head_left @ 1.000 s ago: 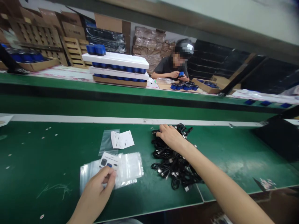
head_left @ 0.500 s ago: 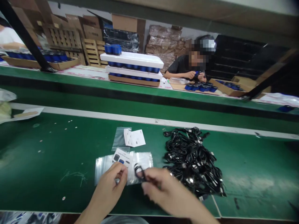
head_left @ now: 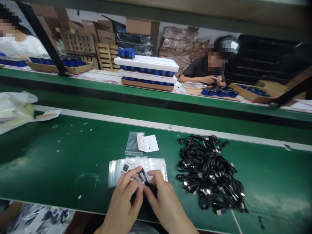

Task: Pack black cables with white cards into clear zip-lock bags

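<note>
Black cable (head_left: 147, 182), a short coiled length with a metal-tipped end, sits gripped low at the middle of the bench's near edge, held up between the left hand (head_left: 124, 201) and the right hand (head_left: 164, 203). Both hands are closed in narrowly around it, their fingers nearly meeting over the cable. Just beneath them lies a stack of clear zip bags (head_left: 158, 167), with a printed card (head_left: 128, 165) on top, partly covered by the left hand. Just behind the stack are a small clear bag (head_left: 133, 144) and a white leaflet (head_left: 148, 143), side by side and touching. To the right, a heap of tangled black cables (head_left: 209, 177) spreads across the green bench (head_left: 60, 162), close to the right hand. A bundle of white plastic bags (head_left: 16, 110) lies at the bench's far left corner. Beyond the far rail, a co-worker (head_left: 203, 69) holds a small blue item in both hands, behind rows of blue items (head_left: 216, 93) on a cardboard tray, near white foam trays (head_left: 146, 63) stacked with more.
</note>
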Motion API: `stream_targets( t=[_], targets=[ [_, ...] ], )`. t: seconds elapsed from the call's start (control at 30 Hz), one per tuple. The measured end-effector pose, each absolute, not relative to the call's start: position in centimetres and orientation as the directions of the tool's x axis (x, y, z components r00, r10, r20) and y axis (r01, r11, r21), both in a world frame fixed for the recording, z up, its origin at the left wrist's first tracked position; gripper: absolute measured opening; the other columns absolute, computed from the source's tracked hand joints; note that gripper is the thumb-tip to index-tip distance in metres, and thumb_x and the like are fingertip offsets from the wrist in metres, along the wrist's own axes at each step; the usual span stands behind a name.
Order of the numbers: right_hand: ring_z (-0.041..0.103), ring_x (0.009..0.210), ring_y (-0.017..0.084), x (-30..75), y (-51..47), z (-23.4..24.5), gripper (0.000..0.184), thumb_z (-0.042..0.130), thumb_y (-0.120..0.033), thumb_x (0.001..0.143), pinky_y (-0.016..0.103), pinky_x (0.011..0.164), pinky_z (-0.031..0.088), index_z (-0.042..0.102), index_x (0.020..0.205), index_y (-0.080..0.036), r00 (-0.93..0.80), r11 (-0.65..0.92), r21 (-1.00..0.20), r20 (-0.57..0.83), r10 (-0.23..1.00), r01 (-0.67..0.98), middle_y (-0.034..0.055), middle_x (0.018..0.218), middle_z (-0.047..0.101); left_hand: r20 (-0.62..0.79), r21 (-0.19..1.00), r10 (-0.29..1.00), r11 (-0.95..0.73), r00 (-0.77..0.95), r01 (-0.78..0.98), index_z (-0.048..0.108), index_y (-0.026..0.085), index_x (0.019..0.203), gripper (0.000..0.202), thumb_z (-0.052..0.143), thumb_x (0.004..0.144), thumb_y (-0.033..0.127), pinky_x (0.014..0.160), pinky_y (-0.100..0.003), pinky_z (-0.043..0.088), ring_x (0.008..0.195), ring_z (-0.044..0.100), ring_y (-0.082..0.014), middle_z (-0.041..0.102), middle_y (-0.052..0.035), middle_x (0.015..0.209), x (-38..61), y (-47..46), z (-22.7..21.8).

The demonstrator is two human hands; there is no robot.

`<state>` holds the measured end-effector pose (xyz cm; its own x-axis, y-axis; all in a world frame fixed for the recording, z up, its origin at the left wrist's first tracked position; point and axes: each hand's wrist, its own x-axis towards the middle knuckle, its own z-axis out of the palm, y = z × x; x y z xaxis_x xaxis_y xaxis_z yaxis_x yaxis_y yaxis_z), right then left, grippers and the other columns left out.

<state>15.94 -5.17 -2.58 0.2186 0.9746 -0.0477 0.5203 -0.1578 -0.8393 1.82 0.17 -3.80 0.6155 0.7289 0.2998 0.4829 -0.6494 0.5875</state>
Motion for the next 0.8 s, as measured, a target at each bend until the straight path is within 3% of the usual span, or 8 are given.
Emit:
stream_targets(
  t=[0.1,0.27,0.33,0.4,0.5,0.57,0.67,0.8],
  targets=[
    [0.060,0.063,0.017,15.7,-5.6,-3.1,0.011,0.056,-0.017,0.078,0.028,0.059,0.048,0.048,0.084,-0.020,0.300,-0.185,-0.924,-0.082,0.950,0.335,0.0005,0.070,0.060,0.331,0.580,0.744,-0.646,0.581,0.496,0.056,0.022,0.083,0.015,0.044,0.088,0.015,0.090,-0.041,0.048,0.112,0.054,-0.0238,0.053,-0.0100,0.122,1.3,-0.3,-4.1],
    [0.066,0.087,0.018,15.8,-7.2,-2.2,0.023,0.055,-0.026,0.085,0.030,0.080,0.051,0.059,0.107,-0.020,0.033,-0.189,-0.979,-0.192,0.981,-0.073,0.0036,0.089,0.069,0.349,0.663,0.792,-0.586,0.500,0.466,0.057,0.022,0.086,0.015,0.044,0.089,0.015,0.087,-0.034,0.048,0.102,0.057,-0.0186,0.045,-0.0092,0.128,-0.1,-0.8,-4.2],
    [0.066,0.095,0.020,15.7,-7.6,-2.0,0.029,0.057,-0.025,0.084,0.031,0.085,0.049,0.063,0.112,-0.022,-0.010,-0.197,-0.980,-0.197,0.980,-0.033,0.0041,0.098,0.071,0.338,0.691,0.801,-0.567,0.494,0.448,0.058,0.022,0.085,0.016,0.044,0.090,0.016,0.086,-0.033,0.049,0.099,0.057,-0.0174,0.042,-0.0085,0.130,-0.5,-1.2,-4.2],
    [0.067,0.087,0.020,15.1,-7.8,-2.1,0.027,0.059,-0.022,0.082,0.031,0.080,0.051,0.067,0.107,-0.023,0.040,-0.170,-0.980,-0.167,0.985,0.108,0.0036,0.094,0.073,0.340,0.697,0.796,-0.571,0.502,0.433,0.059,0.022,0.083,0.016,0.045,0.089,0.017,0.086,-0.032,0.048,0.101,0.055,-0.0182,0.040,-0.0074,0.132,-0.9,-1.9,-4.4],
    [0.064,0.065,0.017,13.8,-7.9,-2.8,0.008,0.064,-0.016,0.074,0.025,0.063,0.050,0.068,0.079,-0.021,0.250,-0.121,-0.942,-0.041,0.967,0.314,0.0009,0.074,0.069,0.381,0.702,0.792,-0.583,0.476,0.409,0.060,0.022,0.081,0.017,0.046,0.088,0.016,0.087,-0.033,0.046,0.105,0.050,-0.0202,0.039,-0.0063,0.135,-1.4,-3.0,-4.7],
    [0.057,0.057,0.014,12.9,-7.9,-3.2,0.012,0.071,-0.015,0.067,0.022,0.055,0.046,0.059,0.068,-0.020,0.402,-0.121,-0.922,0.040,0.915,0.367,-0.0020,0.065,0.061,0.402,0.728,0.803,-0.572,0.439,0.378,0.060,0.022,0.080,0.018,0.045,0.088,0.015,0.089,-0.033,0.045,0.107,0.049,-0.0207,0.037,-0.0060,0.136,-1.8,-3.6,-4.9],
    [0.059,0.063,0.015,12.0,-7.9,-3.2,0.024,0.074,-0.017,0.063,0.024,0.058,0.048,0.059,0.082,-0.020,0.413,-0.105,-0.967,0.000,0.911,0.232,-0.0008,0.072,0.062,0.418,0.766,0.815,-0.553,0.402,0.326,0.059,0.023,0.080,0.017,0.046,0.087,0.014,0.092,-0.032,0.041,0.109,0.048,-0.0196,0.036,-0.0036,0.137,-2.6,-4.3,-5.0],
    [0.068,0.083,0.021,10.9,-8.3,-2.7,0.023,0.063,-0.023,0.078,0.031,0.076,0.052,0.064,0.100,-0.017,0.086,-0.111,-0.994,-0.110,0.990,0.001,0.0076,0.091,0.072,0.426,0.798,0.823,-0.537,0.377,0.272,0.059,0.024,0.080,0.019,0.046,0.087,0.012,0.092,-0.029,0.041,0.106,0.050,-0.0167,0.033,-0.0011,0.137,-3.9,-5.0,-4.9]
  ],
)
